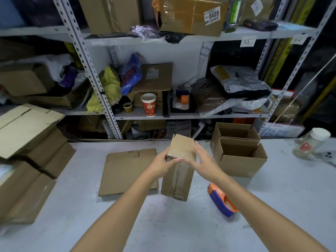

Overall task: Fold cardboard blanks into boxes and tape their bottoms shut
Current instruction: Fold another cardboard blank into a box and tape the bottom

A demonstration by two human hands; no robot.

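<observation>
A folded cardboard box [179, 176] stands on the white table [181, 230] in front of me, with its taped bottom seam facing me. My left hand [163, 163] grips its upper left edge, thumb over the clear tape. My right hand [203, 157] lies flat against the box's upper right side, fingers straight. A flat cardboard blank [125, 173] lies on the table left of the box. An orange and blue tape dispenser [221, 200] lies to the right, under my right forearm.
Two finished open boxes [238, 155] stand nested at the right rear. Stacked flat blanks [27, 155] fill the left side. A clear jar with a white lid [313, 142] lies at the far right. Cluttered metal shelves [116, 115] stand behind the table.
</observation>
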